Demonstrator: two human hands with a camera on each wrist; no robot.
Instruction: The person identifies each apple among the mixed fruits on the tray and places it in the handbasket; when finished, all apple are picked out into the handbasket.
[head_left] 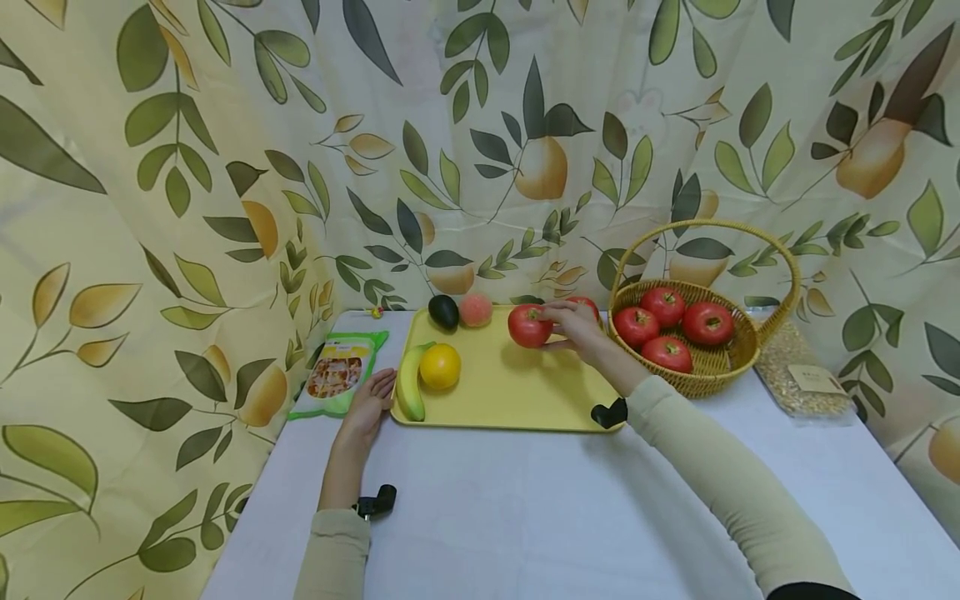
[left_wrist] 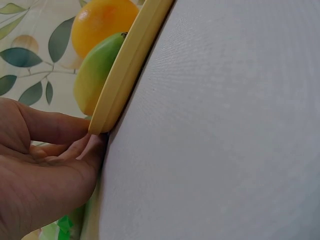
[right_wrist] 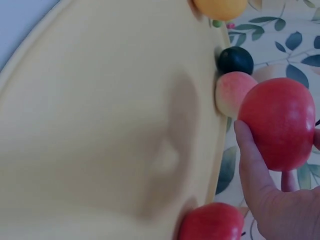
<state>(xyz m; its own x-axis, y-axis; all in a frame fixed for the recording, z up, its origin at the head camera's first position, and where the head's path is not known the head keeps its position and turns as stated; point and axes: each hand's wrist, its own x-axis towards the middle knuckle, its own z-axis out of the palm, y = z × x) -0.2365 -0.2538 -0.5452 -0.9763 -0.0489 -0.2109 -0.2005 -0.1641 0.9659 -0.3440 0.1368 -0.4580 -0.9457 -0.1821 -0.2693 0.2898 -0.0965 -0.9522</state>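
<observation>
We seem partway: our right hand (head_left: 573, 327) curls round an apple (head_left: 527, 327) above the tray (head_left: 517, 396), our left hand (head_left: 368, 406) pinches the tray's rim (left_wrist: 118, 90), four apples (head_left: 663, 307) sit in the basket (head_left: 708, 385), and another apple (right_wrist: 212, 223) lies on the tray.

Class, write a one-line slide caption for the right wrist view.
Right hand holding a red apple above a yellow tray, where a peach and another red apple lie.
</observation>
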